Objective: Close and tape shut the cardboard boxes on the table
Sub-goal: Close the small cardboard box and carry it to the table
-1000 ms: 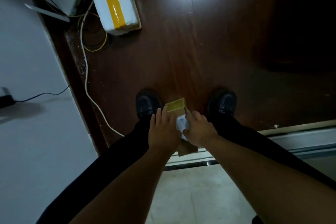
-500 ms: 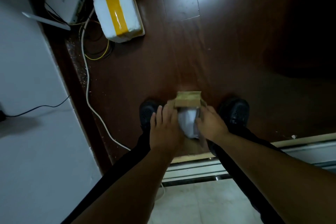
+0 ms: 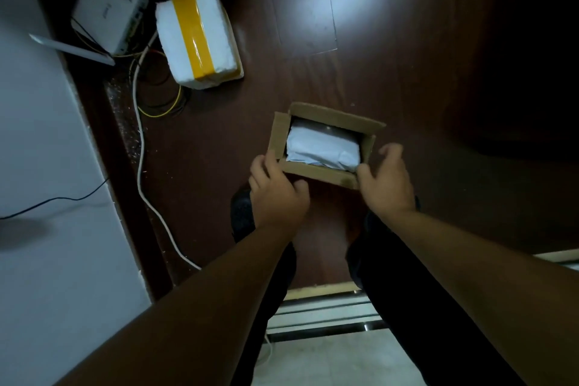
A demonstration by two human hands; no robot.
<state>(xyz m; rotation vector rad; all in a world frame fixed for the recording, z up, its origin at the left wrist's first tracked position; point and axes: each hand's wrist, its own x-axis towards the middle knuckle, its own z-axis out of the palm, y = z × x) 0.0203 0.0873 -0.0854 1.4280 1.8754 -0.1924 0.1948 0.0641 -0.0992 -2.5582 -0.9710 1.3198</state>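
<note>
A small brown cardboard box [image 3: 316, 173] sits on the dark wooden floor, just beyond my two black shoes. All its flaps stand open, and a white wrapped packet [image 3: 322, 147] lies inside. My left hand [image 3: 275, 194] grips the box's near left corner, fingers on the left flap. At the near right corner, my right hand [image 3: 387, 180] touches the box with its thumb and keeps its fingers spread apart. No tape roll is in view.
A white foam box [image 3: 216, 34] banded with yellow tape lies at the upper left. Beside it are a white router [image 3: 106, 9] and tangled cables [image 3: 141, 141] along the white wall [image 3: 47, 197]. A metal door threshold [image 3: 326, 313] crosses behind my feet.
The box has moved forward, away from my feet, and its flaps have spread open, baring the white packet. My hands slid out to its near corners.
</note>
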